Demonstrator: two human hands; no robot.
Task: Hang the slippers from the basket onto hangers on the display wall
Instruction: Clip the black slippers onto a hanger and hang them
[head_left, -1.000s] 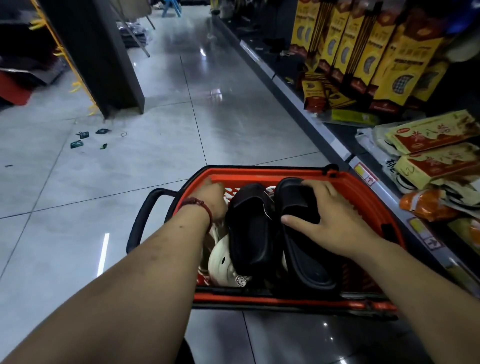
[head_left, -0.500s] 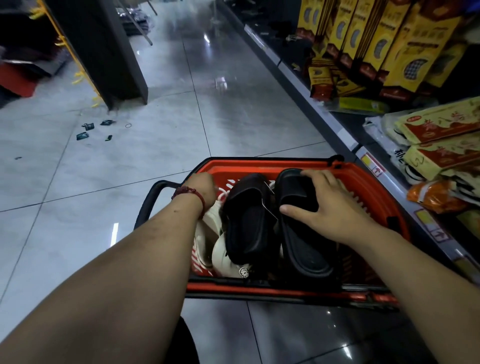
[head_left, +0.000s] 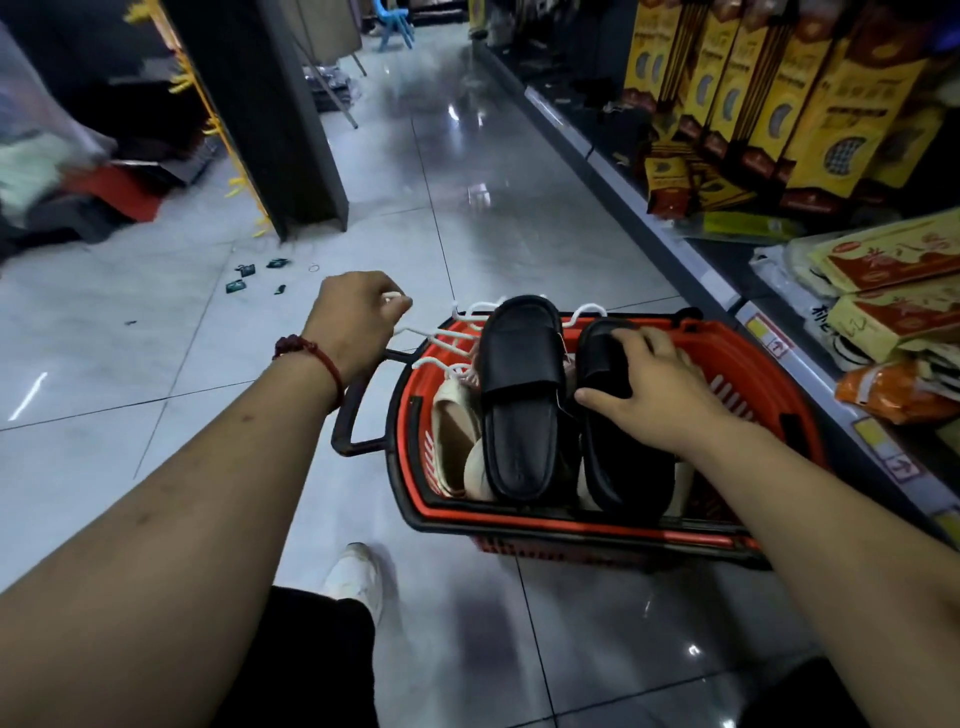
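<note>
- The left hand had come up out of the basket, clenched round white hangers.
- The right hand still gripped the right black slipper in the basket.
- Two black slippers lay there, beside cream ones.

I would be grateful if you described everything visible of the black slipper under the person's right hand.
The black slide slipper looks like smooth moulded rubber, with a thick sole and one wide strap. It lies footbed up and tilted in the red plastic basket, toe raised toward the far rim. The right hand grips its strap from above. A matching black slipper lies alongside on its left; pale slippers share the basket. A white hanger hook shows just past its toe.
</note>
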